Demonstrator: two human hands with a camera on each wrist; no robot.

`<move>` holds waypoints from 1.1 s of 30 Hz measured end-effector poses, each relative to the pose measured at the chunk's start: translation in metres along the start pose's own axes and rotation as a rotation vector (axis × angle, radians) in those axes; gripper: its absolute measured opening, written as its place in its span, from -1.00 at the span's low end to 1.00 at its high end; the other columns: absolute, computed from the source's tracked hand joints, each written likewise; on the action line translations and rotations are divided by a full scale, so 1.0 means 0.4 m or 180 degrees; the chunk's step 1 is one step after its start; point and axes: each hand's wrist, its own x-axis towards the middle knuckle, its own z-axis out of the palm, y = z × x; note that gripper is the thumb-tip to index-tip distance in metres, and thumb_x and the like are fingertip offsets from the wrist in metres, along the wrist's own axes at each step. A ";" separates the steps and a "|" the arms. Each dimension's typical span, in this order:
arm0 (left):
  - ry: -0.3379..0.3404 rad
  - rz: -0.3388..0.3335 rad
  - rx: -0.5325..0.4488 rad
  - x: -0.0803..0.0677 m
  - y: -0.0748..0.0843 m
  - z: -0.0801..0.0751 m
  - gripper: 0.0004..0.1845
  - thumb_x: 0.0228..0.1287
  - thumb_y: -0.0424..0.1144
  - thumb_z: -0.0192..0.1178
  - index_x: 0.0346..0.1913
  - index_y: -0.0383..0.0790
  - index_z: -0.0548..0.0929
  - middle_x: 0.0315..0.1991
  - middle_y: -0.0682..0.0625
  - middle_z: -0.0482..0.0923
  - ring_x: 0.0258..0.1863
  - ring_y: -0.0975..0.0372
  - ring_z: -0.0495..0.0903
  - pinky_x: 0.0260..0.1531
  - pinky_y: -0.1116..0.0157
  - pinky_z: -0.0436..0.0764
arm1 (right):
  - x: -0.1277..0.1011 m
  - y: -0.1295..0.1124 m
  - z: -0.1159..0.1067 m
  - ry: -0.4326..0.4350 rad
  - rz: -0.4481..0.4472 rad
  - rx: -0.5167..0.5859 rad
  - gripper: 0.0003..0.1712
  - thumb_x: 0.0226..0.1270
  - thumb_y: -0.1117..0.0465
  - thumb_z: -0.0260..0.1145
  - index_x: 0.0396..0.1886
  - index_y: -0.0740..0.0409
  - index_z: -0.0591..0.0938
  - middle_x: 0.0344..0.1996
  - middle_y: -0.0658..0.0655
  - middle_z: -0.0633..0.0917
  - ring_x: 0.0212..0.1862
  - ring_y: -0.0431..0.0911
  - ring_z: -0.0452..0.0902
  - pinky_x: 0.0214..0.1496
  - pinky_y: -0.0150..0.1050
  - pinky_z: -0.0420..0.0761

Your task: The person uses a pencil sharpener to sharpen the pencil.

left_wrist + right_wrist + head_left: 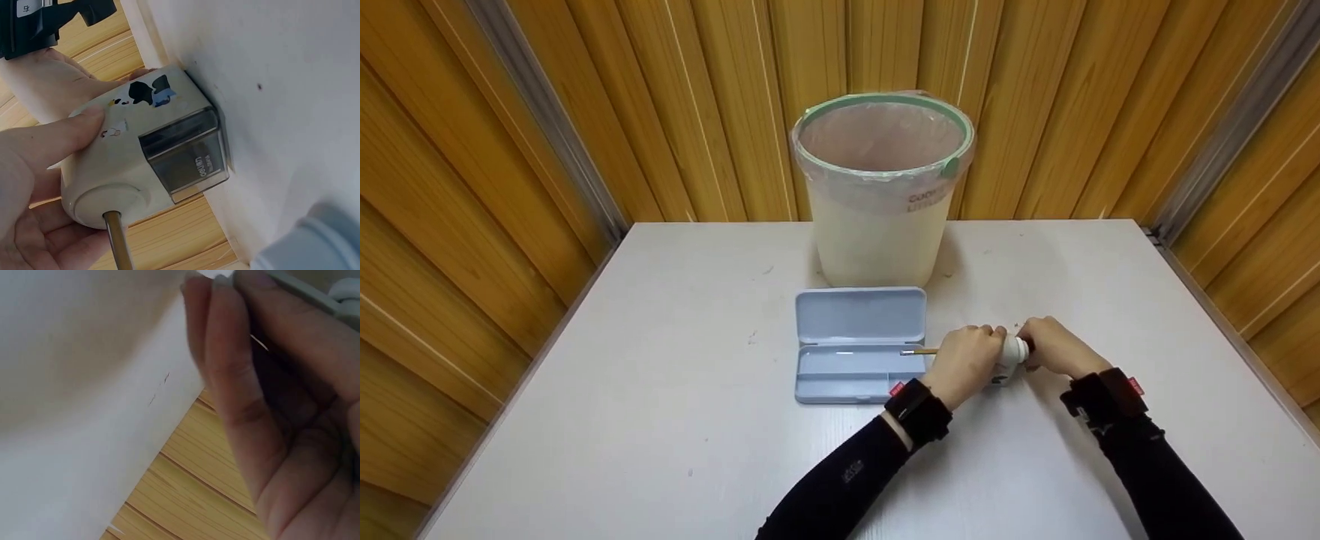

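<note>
1. Two hands meet at a small cream plastic crank pencil sharpener (1011, 352) with a smoky transparent shavings drawer, standing on the white counter (675, 420) just right of the open pale-blue plastic pencil case (859, 345).
2. The left hand (964, 364) wraps its fingers round the sharpener body; a brown wooden pencil (117, 242) sticks out of the sharpener's round front, pointing toward the case.
3. The right hand (1054, 346) is curled at the sharpener's far side, away from the case; it seems to pinch the crank, though what it grips is hidden.
4. Judging by this, sharpening is the step in hand.
5. The next move likely calls for steady turning while the left hand keeps the body pressed down.
6. Behind the case stands a cream waste bin (881, 187) lined with a clear bag.
</note>
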 end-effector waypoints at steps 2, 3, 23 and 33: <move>0.0030 -0.0002 0.0033 0.001 0.002 -0.001 -0.80 0.18 -0.22 0.34 -0.12 -0.10 0.68 -0.30 0.11 0.71 -0.37 0.33 0.69 -0.43 0.45 0.66 | -0.011 0.000 0.000 -0.0028 0.0004 0.0065 -0.87 -0.20 0.50 0.48 -0.58 0.31 0.71 -0.60 0.12 0.72 -0.54 -0.21 0.41 -0.47 -0.34 0.48; 0.0046 -0.0005 0.0055 0.001 0.003 -0.002 -0.80 0.18 -0.20 0.35 -0.13 -0.09 0.67 -0.32 0.11 0.71 -0.38 0.33 0.69 -0.45 0.45 0.66 | -0.016 0.000 0.000 -0.0046 0.0012 0.0117 -0.89 -0.17 0.48 0.49 -0.58 0.31 0.70 -0.61 0.11 0.72 -0.55 -0.22 0.41 -0.48 -0.35 0.48; -0.0021 -0.0150 0.0128 0.007 0.019 -0.004 -0.79 0.21 -0.20 0.31 -0.08 -0.03 0.71 -0.32 0.13 0.73 -0.42 0.34 0.68 -0.49 0.46 0.64 | -0.098 -0.001 -0.016 -0.0365 -0.0346 0.0444 -0.93 0.05 0.44 0.42 -0.50 0.26 0.68 -0.57 0.05 0.72 -0.53 -0.32 0.52 -0.46 -0.42 0.56; -0.0062 -0.0151 0.0205 0.007 0.017 -0.009 -0.81 0.28 -0.23 0.23 -0.07 0.00 0.71 -0.33 0.14 0.72 -0.41 0.33 0.68 -0.49 0.44 0.65 | -0.112 -0.024 -0.047 -0.0506 -0.0470 0.0522 -0.91 0.11 0.38 0.42 -0.53 0.23 0.66 -0.58 0.07 0.71 -0.52 -0.31 0.55 -0.47 -0.41 0.56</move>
